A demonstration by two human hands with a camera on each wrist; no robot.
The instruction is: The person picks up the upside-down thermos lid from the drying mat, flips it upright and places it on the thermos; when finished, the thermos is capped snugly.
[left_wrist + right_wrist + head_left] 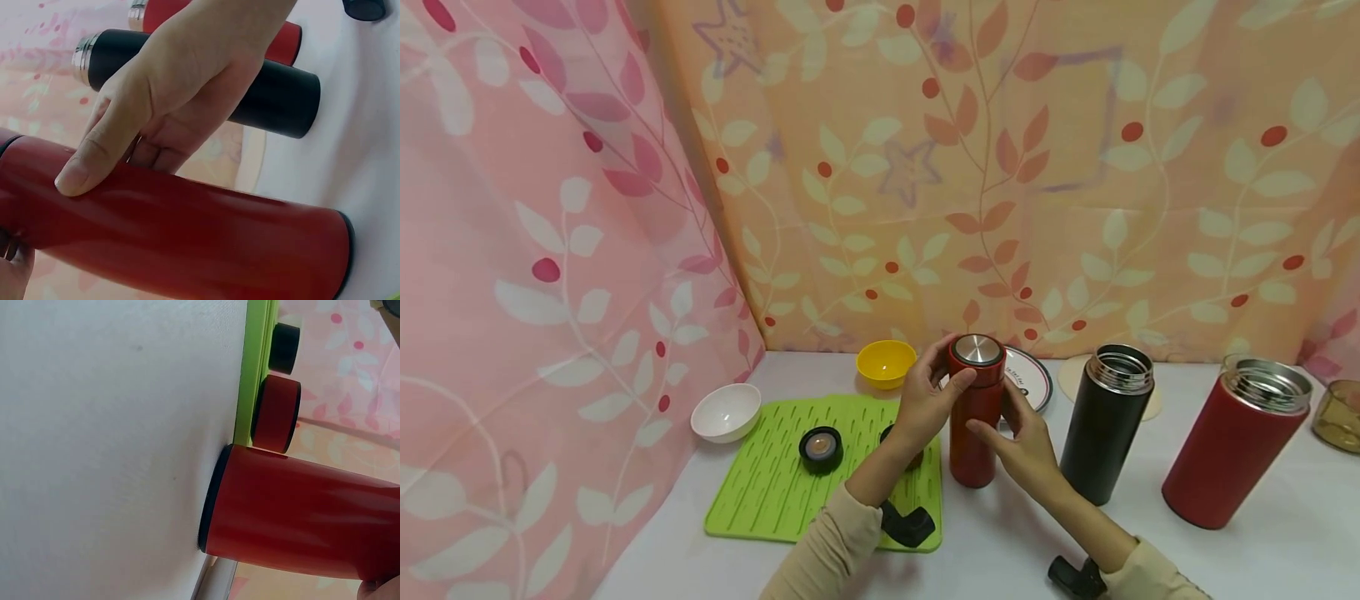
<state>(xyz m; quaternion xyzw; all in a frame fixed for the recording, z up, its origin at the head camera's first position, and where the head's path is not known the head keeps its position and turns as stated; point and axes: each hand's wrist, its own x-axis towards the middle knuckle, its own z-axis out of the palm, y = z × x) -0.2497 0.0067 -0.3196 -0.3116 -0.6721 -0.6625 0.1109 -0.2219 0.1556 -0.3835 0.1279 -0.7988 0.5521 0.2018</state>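
Observation:
A slim red thermos [973,442] with a steel-topped lid [979,350] stands upright on the table in the head view. My left hand [925,404] grips it at the lid, the thumb across the lid's side. Lower down, my right hand [1030,446] holds the body, its thumb lying along the red wall; the left wrist view shows this thumb [94,156] closely. The thermos base [215,500] meets the white tabletop in the right wrist view. Some fingers of both hands are hidden behind the thermos.
Right of it stand an uncapped black thermos [1101,450] and a wider uncapped red thermos [1221,467]. A green mat [760,500] at left bears a black lid [821,450] and a red lid [275,414]. Behind are a white bowl [726,414], yellow bowl [886,365] and plate [1033,379].

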